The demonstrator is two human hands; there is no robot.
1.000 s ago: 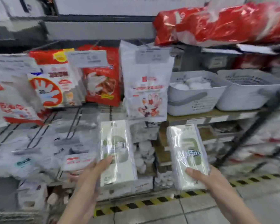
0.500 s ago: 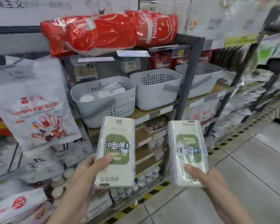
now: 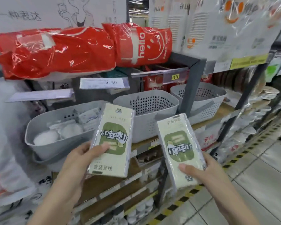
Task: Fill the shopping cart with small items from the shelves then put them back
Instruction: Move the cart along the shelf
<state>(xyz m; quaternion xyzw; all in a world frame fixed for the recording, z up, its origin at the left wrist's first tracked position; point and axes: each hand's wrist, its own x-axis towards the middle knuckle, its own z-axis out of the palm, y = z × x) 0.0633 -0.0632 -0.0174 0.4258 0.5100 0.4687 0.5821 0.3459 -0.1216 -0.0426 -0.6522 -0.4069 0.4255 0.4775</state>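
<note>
My left hand (image 3: 81, 158) grips a pale green box of dental floss (image 3: 112, 140), held upright with its print the right way up. My right hand (image 3: 201, 171) grips a second, matching floss box (image 3: 178, 151), which is upside down and tilted a little to the left. Both boxes are wrapped in clear film. I hold them side by side in front of the shelves, thumbs on their front faces. No shopping cart is in view.
Three grey plastic baskets (image 3: 146, 108) stand on a wooden shelf behind the boxes; the left one (image 3: 44, 127) holds white packets. Red "hello" bags (image 3: 81, 51) lie on the top shelf. A dark upright post (image 3: 190, 88) divides the racks. The tiled aisle floor (image 3: 258, 184) runs along the right.
The view has swung right along the shelves, from the hanging glove packs to the grey baskets. Both boxes stayed in my hands and now tilt apart slightly.
</note>
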